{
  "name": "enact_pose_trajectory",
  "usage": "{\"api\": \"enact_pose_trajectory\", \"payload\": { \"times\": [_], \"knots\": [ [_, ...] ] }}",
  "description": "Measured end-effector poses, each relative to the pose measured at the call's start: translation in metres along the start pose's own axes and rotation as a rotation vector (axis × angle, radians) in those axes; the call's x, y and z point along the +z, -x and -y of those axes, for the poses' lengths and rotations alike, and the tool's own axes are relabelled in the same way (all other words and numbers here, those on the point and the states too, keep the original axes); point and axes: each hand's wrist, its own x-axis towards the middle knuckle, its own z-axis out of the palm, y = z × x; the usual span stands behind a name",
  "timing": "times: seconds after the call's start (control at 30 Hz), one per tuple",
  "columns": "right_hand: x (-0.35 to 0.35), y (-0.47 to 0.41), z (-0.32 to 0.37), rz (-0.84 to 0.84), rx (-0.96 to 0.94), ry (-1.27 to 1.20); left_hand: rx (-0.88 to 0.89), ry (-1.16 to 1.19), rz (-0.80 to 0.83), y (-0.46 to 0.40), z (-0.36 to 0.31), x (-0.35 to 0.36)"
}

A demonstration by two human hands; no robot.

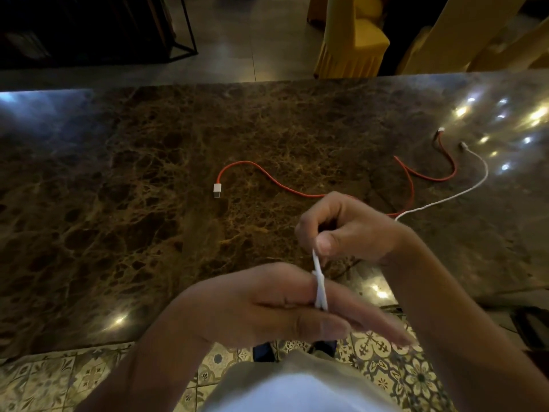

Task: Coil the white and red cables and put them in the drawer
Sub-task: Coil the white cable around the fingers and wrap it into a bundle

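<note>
- Closest to the camera: a white shirt and a patterned tile floor (83, 379) below the counter edge.
- Left hand (267, 304) is held flat, fingers straight and together, pointing right. It isn't closed on anything, but the white cable (321, 292) is looped a few turns around the fingers near the middle.
- Right hand (344, 227) sits just above and behind the left one, thumb and fingertips pinched shut on the white cable, with a short taut bit running down to the loops.
- From behind the right hand the rest of the white cable trails off to the right across the brown marble counter (133, 203), curving up to its plug far right, near some light reflections.
- The red cable (267, 176) is lying loose on the counter, not coiled at all. Its white plug (217, 190) sits around the middle of the counter, the cord snakes right, passes behind the right hand, then loops up to its other end just beside the white cable's plug.
- Farthest back: yellow-covered chairs (353, 40) on the floor past the counter, and a dark metal frame at top left.
- Can't spot a drawer anywhere.
</note>
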Motion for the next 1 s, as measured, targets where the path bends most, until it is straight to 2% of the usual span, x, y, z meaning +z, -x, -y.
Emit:
{"api": "enact_pose_trajectory", "payload": {
  "times": [0.13, 0.23, 0.37, 0.43, 0.6, 0.77, 0.87, 0.93, 1.0],
  "knots": [
    [0.011, 0.005, -0.035, -0.032, 0.027, -0.274, 0.136, -0.022, -0.071, 0.003, -0.004, -0.003],
    [0.02, 0.007, -0.049, -0.12, 0.076, -0.237, 0.164, -0.014, -0.178, 0.006, 0.004, -0.007],
    [0.034, 0.006, -0.059, -0.342, 0.238, -0.139, 0.061, -0.091, -0.406, 0.002, 0.012, -0.012],
    [0.041, 0.004, -0.061, -0.339, 0.216, -0.18, 0.042, -0.077, -0.482, 0.0, 0.016, -0.013],
    [0.048, 0.004, -0.061, -0.351, 0.264, -0.184, 0.023, -0.064, -0.513, -0.001, 0.021, -0.022],
    [0.052, 0.008, -0.058, -0.402, 0.36, 0.012, 0.135, 0.024, -0.475, 0.003, 0.02, -0.03],
    [0.06, 0.009, -0.051, -0.449, 0.416, 0.126, 0.164, 0.001, -0.506, 0.006, 0.024, -0.037],
    [0.067, 0.014, -0.044, -0.48, 0.458, 0.394, 0.133, -0.054, -0.57, 0.009, 0.026, -0.045],
    [0.075, 0.02, -0.035, -0.467, 0.468, 0.633, 0.092, -0.076, -0.561, 0.017, 0.032, -0.049]
  ]
}}
